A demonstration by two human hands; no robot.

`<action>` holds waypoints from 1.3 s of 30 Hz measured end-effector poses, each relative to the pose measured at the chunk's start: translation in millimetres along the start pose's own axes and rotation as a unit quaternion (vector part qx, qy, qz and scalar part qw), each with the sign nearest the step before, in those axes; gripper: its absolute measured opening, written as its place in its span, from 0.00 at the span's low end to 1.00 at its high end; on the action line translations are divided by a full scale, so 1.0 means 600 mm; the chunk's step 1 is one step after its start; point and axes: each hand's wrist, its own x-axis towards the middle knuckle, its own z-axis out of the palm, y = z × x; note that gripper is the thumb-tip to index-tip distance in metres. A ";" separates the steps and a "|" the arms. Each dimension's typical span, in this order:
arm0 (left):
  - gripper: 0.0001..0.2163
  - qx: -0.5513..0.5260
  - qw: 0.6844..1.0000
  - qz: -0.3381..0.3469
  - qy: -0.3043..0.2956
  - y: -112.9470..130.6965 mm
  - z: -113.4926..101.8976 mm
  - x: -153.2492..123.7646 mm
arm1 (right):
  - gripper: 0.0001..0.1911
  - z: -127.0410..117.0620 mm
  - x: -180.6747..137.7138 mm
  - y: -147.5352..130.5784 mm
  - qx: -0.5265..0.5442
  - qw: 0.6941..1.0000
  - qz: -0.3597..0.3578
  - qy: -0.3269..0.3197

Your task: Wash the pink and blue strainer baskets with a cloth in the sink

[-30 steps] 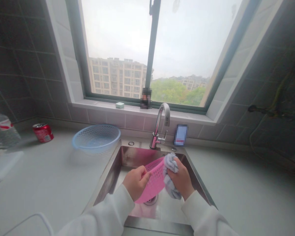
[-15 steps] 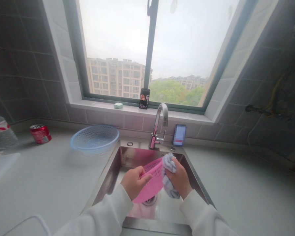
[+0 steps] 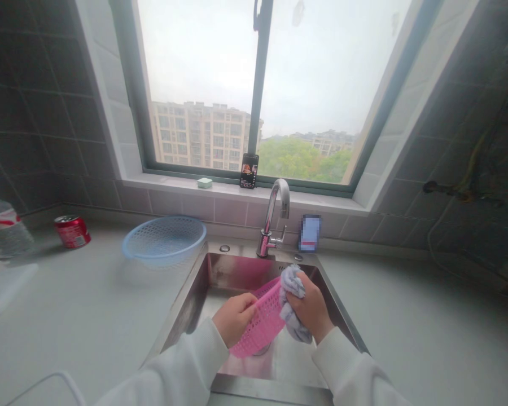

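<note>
Over the steel sink [image 3: 195, 293] my left hand [image 3: 232, 319] grips the rim of a pink perforated plastic basket [image 3: 262, 324], held tilted on edge. My right hand [image 3: 311, 307] is closed on a bunched grey-white cloth [image 3: 291, 301] and presses it against the basket's right side. Both sleeves are white. The basket hides the sink drain.
A chrome tap [image 3: 275, 220] stands behind the sink. A blue basket [image 3: 165, 239] rests on the counter to the left, a red can [image 3: 73, 231] and a plastic bottle [image 3: 2, 225] farther left. A phone [image 3: 249, 171] and a small green box [image 3: 204, 182] sit on the window sill.
The pink basket has tipped so that its perforated side faces up more, and both hands have shifted slightly lower in the sink with the cloth still against it.
</note>
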 end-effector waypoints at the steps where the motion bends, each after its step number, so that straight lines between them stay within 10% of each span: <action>1: 0.10 0.011 1.000 -0.009 0.006 0.000 0.001 0.000 | 0.04 0.002 -0.003 -0.005 0.011 1.000 -0.005 0.002; 9: 0.16 0.148 0.986 -0.044 0.064 0.008 0.005 -0.005 | 0.07 0.036 -0.051 -0.055 0.092 0.983 -0.117 -0.109; 16: 0.15 0.177 0.981 -0.030 0.079 0.018 -0.001 -0.012 | 0.05 0.004 -0.010 -0.020 0.057 0.998 -0.005 0.005; 22: 0.15 0.182 0.980 -0.008 0.084 0.011 0.004 -0.012 | 0.08 0.033 -0.055 -0.060 0.098 0.986 -0.108 -0.083; 29: 0.16 0.158 0.984 -0.006 0.082 0.012 -0.001 -0.012 | 0.07 0.011 -0.013 -0.018 0.084 0.996 -0.001 0.020; 35: 0.16 0.166 0.981 -0.002 0.097 0.007 0.005 -0.010 | 0.09 0.035 -0.047 -0.048 0.132 0.985 -0.083 -0.068; 39: 0.15 0.152 0.983 -0.014 0.098 0.012 0.004 -0.010 | 0.07 0.024 -0.020 -0.023 0.109 0.993 -0.018 -0.031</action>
